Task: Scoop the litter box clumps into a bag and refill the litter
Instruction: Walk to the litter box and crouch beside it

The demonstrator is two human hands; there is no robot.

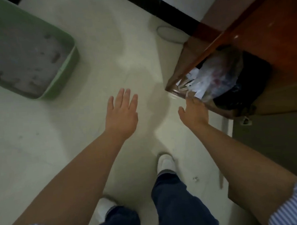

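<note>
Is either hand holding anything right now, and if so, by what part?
Nothing is held. The left hand is open over the floor; the right hand is open beside the bag.

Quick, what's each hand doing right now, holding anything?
Left hand: open, fingers straight, holding nothing.
Right hand: open, holding nothing, reaching toward the bin bag.

Head view dim and flat, indoor light, greenish-grey cast on the pale floor [92,136]. Whole frame soft with motion blur. Litter box [22,50], far left of the wooden desk [272,28], is smeared; litter surface shows only vague dark blotches. Small specular glints on the desk edge. Under the desk, contents of the bin [228,79] are blurred. Soft shadows on the floor just left of the desk corner. Wide-angle bending of lines toward the frame edges.
</note>
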